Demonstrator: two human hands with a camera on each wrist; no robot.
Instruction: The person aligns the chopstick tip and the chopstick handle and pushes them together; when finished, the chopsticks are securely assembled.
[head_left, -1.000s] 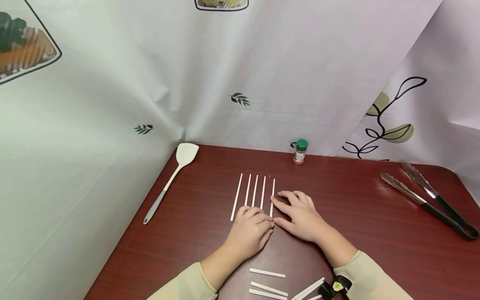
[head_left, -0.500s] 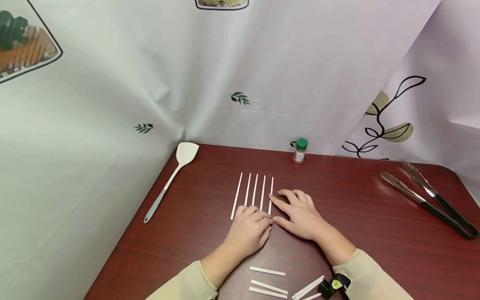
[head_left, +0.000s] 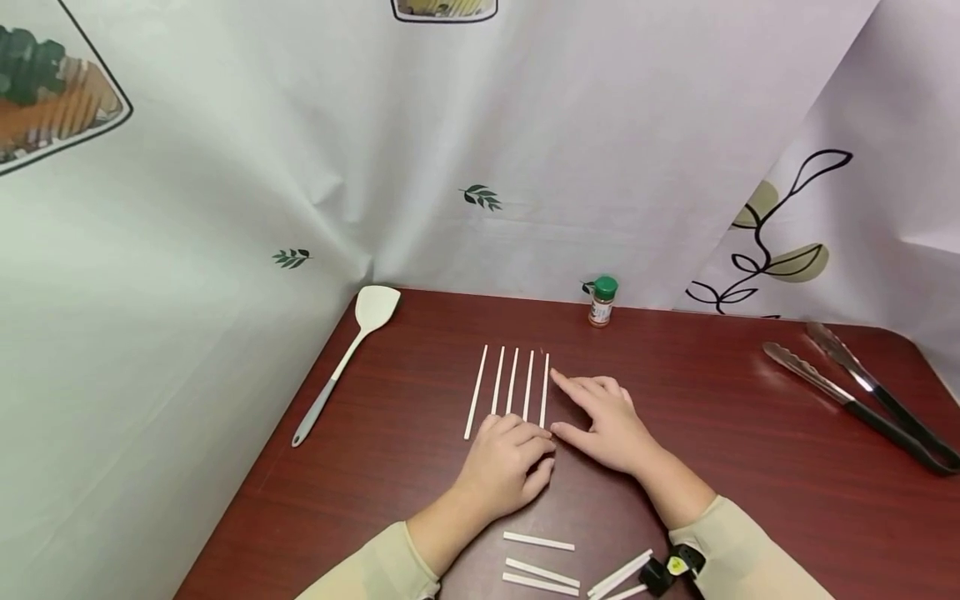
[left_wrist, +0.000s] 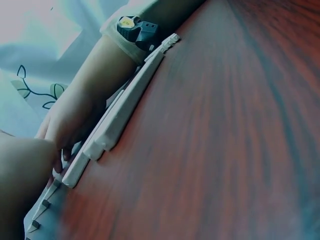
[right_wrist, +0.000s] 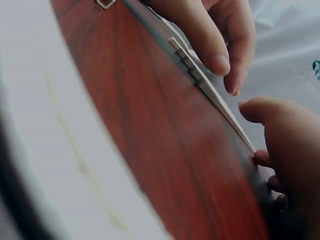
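Note:
Several long, thin white sticks (head_left: 476,392) lie side by side in a row, pointing away from me. My left hand (head_left: 504,467) lies over the near ends of the row, fingers loosely bent, hiding some of those ends. My right hand (head_left: 607,421) is just right of the rightmost stick (head_left: 544,390); its index fingertip is right at that stick's far part and its thumb at the near end. In the right wrist view, the left hand (right_wrist: 200,35) is above the stick ends (right_wrist: 192,70), and the right hand (right_wrist: 295,140) has fingertips at the far end.
More white sticks (head_left: 538,542) lie near me, some by the right wrist camera (head_left: 656,575). A spatula (head_left: 352,350) lies left, a green-capped spice jar (head_left: 602,302) stands at the back, and metal tongs (head_left: 855,392) lie right. A printed sheet (head_left: 525,242) hangs behind the table.
The rightmost stick has shifted slightly left, closer to the row. My right index finger has straightened and slid toward its far end; my left thumb has spread from the fingers.

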